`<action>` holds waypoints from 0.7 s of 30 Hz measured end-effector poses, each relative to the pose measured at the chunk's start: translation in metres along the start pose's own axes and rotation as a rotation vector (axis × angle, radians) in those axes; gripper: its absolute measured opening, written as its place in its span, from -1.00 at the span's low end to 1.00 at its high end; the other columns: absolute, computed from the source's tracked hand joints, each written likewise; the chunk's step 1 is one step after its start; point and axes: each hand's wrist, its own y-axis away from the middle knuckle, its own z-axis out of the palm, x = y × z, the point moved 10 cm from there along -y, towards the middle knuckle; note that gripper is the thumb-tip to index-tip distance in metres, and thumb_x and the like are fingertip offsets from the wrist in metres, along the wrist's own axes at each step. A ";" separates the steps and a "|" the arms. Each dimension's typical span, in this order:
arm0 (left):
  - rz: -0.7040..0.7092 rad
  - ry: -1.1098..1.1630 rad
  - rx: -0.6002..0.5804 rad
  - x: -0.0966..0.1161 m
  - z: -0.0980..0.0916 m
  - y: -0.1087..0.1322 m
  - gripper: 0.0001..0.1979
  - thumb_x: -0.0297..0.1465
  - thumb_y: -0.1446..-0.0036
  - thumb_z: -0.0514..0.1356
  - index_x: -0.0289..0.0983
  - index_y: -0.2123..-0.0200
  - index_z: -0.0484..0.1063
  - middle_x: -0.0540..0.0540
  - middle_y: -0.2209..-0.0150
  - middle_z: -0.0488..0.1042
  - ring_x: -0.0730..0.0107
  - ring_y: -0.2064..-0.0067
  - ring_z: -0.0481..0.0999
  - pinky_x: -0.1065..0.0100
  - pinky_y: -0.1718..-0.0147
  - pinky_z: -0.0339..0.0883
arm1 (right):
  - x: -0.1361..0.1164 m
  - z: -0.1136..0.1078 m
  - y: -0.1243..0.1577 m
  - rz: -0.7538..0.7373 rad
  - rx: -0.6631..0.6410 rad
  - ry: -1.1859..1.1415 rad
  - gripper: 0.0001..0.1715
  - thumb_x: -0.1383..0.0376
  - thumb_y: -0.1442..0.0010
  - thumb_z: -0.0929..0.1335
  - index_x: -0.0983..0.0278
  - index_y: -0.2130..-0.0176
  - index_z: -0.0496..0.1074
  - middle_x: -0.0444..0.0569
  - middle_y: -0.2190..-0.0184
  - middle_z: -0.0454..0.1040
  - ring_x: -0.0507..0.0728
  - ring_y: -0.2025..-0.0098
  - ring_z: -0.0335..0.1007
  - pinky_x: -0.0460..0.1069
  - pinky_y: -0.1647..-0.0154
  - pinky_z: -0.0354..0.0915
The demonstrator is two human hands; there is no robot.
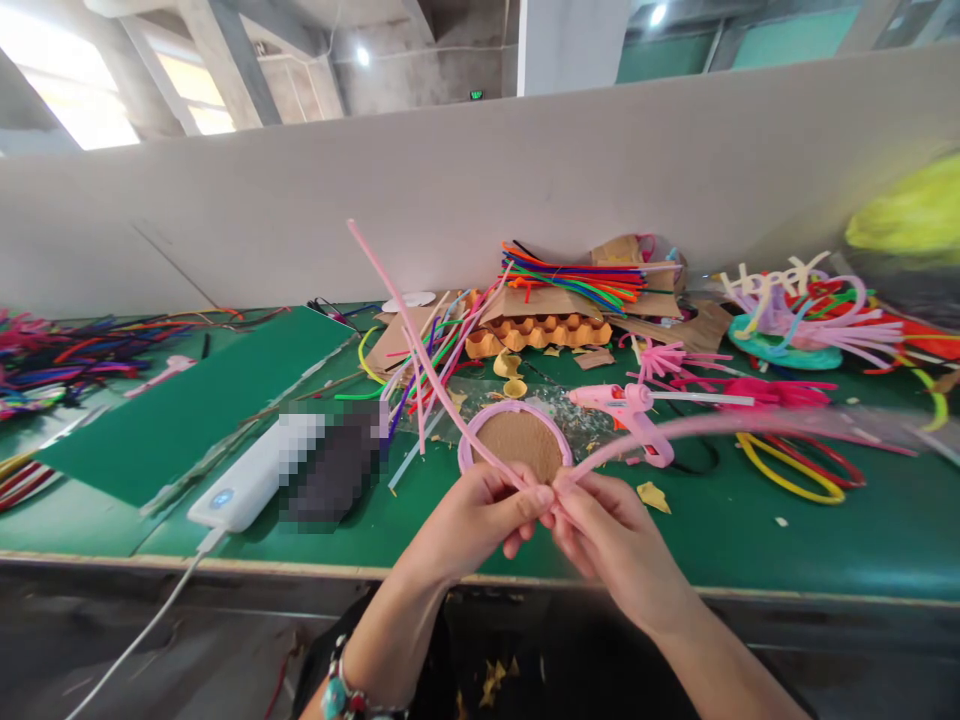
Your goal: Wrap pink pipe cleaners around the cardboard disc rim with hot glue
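Between both hands runs a long pink pipe cleaner (427,365), its two ends sticking up and out to the left and right. My left hand (487,520) pinches it near its middle with thumb and fingers. Close against it, my right hand (607,525) pinches the pink stem too; whether it is one stem or two cannot be told at the fingertips. Just behind the hands lies a cardboard disc (517,445) edged with a lilac pipe-cleaner ring (469,440). A pink glue gun (626,410) with a glue stick rests right of the disc.
A white power bank (255,475) with a cable lies left, beside a blurred dark object (337,470). Behind are a green board (202,410), an egg carton (540,335), bundled pipe cleaners (577,275) and a "Happy" craft piece (787,340). A low white partition (450,190) closes the back.
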 end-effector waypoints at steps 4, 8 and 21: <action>-0.001 0.053 -0.007 0.000 0.002 0.001 -0.59 -0.10 0.17 0.26 -0.34 0.62 0.27 0.12 0.71 0.22 0.73 0.73 0.08 0.56 0.79 -0.13 | 0.019 0.012 0.002 0.191 -0.084 -0.250 -0.52 0.00 -0.09 0.22 0.28 0.63 0.19 -0.26 0.79 0.10 -0.12 0.79 -0.06 -0.17 0.82 -0.07; -0.024 0.180 -0.019 -0.001 0.002 0.002 -0.59 -0.13 0.17 0.28 -0.35 0.66 0.26 0.17 0.79 0.13 0.77 0.78 0.02 0.55 0.79 -0.23 | -0.026 -0.026 0.000 -0.223 0.192 0.197 -0.72 0.21 -0.15 0.24 0.27 0.54 0.28 -0.21 0.68 0.24 -0.08 0.69 0.16 -0.16 0.72 0.13; -0.105 0.347 -0.088 -0.007 0.012 0.002 -0.59 -0.17 0.22 0.33 -0.36 0.69 0.26 0.18 0.83 0.12 0.79 0.82 -0.02 0.55 0.79 -0.18 | -0.090 0.009 0.051 -1.053 0.354 1.037 -0.86 0.40 -0.17 0.25 0.29 0.31 0.40 -0.07 0.39 0.52 0.03 0.27 0.41 0.04 0.02 0.16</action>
